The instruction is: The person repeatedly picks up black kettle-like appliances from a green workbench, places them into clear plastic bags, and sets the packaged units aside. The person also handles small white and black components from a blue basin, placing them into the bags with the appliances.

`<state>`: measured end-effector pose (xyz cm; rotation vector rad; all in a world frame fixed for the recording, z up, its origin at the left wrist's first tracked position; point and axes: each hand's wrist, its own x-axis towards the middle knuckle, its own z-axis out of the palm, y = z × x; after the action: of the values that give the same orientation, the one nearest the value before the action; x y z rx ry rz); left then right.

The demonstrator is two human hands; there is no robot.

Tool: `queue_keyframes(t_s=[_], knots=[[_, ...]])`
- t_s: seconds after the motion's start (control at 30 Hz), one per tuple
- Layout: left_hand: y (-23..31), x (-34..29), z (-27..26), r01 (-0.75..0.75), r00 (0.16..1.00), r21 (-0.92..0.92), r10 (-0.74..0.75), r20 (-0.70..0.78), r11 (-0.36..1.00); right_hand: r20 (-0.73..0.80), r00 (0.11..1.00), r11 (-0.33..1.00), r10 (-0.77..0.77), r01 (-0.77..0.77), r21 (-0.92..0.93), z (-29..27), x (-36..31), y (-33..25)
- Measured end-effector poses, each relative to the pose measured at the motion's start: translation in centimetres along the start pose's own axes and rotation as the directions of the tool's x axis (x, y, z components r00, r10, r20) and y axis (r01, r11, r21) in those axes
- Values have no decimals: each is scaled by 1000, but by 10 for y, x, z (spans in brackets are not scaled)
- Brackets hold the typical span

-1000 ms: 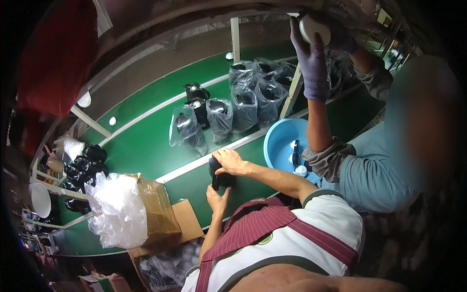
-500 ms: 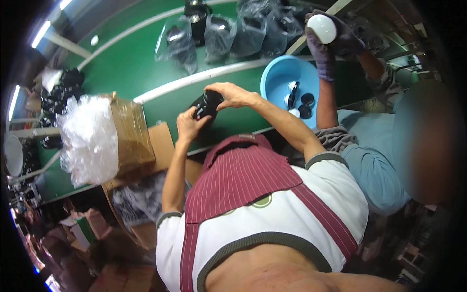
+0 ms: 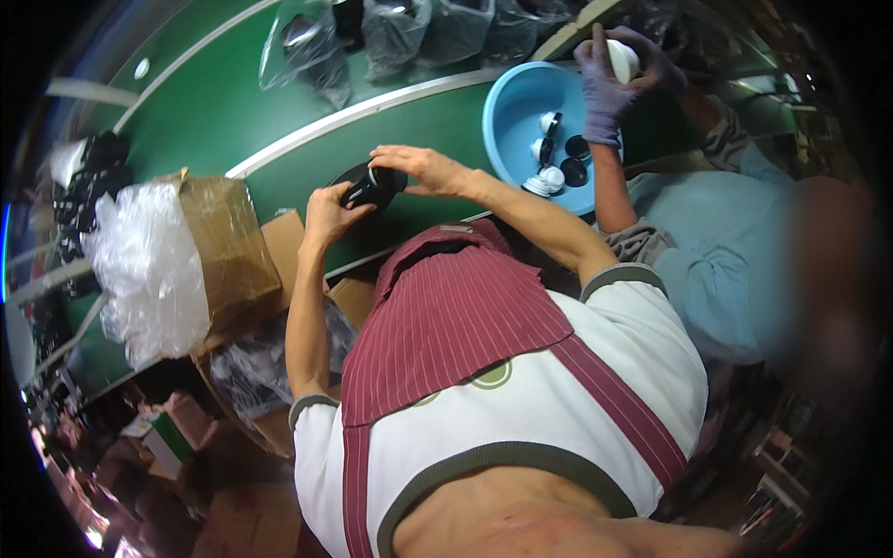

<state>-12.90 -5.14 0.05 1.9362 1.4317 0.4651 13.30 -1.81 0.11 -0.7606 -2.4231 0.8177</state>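
Hands are met over the green conveyor surface [image 3: 214,112], just in front of the person's chest. A small black, rounded plastic part [image 3: 370,189] is gripped between them: the left hand [image 3: 327,212] is closed around its lower left side, and the right hand [image 3: 417,167] is curled over its top and right side, fingers bent down onto it. What kind of part it is cannot be told, since most of it is covered by the fingers. The part is held just above the belt, near the white rail [image 3: 363,116] that runs across the green surface.

A maroon pinstriped apron [image 3: 446,325] over a white short-sleeved shirt [image 3: 595,409] is worn by the person. To the left, an open brown cardboard box [image 3: 228,251] is seen, with crumpled clear plastic film [image 3: 149,270] spilling from it. Clear plastic bags with dark contents [image 3: 409,33] are lined up on the far side of the belt.

To the right, a round light-blue plastic basin [image 3: 521,102] is set on the belt, with small black and white caps lying in it. Beside it, a co-worker in a pale blue top [image 3: 707,251] is at work; a white round piece [image 3: 621,60] is held in that person's purple-gloved hands [image 3: 605,88], above the basin's far rim.
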Motion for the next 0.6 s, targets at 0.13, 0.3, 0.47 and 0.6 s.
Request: queue_keyframes(t_s=[0.13,0.3,0.47,0.6], knots=[[-1,11,10,-71,996,53,73,-42,996,-46,985,971,165,-154,185,-1,-3,11],[8,21,18,-116,993,79,115,13,990,35,957,946,287,-289,146,0,-21,12],[8,3,14,-91,993,84,97,-66,992,-446,829,935,338,-244,256,-44,-36,-37],[8,-16,11,15,979,-127,-40,-202,992,-792,180,753,583,-485,444,-150,-52,-35]])
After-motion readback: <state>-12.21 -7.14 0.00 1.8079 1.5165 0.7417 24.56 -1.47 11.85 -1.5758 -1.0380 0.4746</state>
